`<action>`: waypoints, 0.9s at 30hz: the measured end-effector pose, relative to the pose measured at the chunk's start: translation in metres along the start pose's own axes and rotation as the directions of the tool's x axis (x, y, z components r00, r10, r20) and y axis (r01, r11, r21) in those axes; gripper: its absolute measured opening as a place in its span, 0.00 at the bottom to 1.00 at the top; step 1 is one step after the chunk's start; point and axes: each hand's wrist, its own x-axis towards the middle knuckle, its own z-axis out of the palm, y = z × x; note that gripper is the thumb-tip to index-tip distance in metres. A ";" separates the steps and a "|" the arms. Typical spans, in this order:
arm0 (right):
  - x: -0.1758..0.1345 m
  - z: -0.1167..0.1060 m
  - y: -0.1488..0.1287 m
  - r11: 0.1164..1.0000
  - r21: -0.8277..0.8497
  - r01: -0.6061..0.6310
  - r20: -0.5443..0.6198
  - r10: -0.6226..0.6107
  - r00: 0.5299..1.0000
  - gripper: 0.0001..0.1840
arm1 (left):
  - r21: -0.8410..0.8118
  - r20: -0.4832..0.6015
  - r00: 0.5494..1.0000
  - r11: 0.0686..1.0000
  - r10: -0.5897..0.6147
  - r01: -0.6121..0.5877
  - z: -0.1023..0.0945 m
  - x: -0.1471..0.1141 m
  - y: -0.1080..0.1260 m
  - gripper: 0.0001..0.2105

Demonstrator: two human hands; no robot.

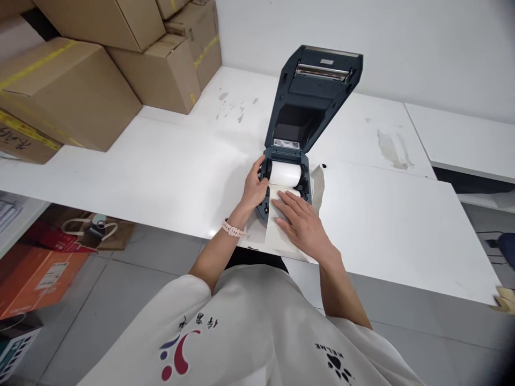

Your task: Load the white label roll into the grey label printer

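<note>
A dark blue-grey label printer (308,120) stands on the white table with its lid tipped up and back. Inside its base sits a white label roll (285,173), and a strip of label paper (277,233) runs from it over the front edge toward me. My left hand (255,185) is at the printer's left side, fingers along the casing and thumb by the roll; it grips that side. Flat on the paper strip lies my right hand (300,220), its fingers stretched out and pointing to the roll.
Cardboard boxes (76,91) are stacked on the white table (161,161) at the back left. A loose piece of paper (318,187) lies right of the printer. Below the table's left edge are an orange box (44,279) and bags. A wall (382,43) rises behind.
</note>
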 end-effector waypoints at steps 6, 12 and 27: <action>0.000 0.000 -0.001 1.000 -0.022 0.001 -0.022 -0.001 1.000 0.25 | -0.023 -0.015 1.000 1.000 -0.021 0.021 0.000 -0.003 0.004 0.32; 0.000 0.001 -0.001 0.999 -0.052 0.000 -0.030 -0.001 1.000 0.24 | -0.028 -0.006 0.999 0.999 -0.040 0.040 0.000 -0.004 0.005 0.30; -0.003 0.010 -0.001 0.989 -0.150 0.001 -0.117 -0.019 0.993 0.24 | -0.082 -0.042 0.986 0.984 -0.161 0.157 0.003 -0.069 0.022 0.32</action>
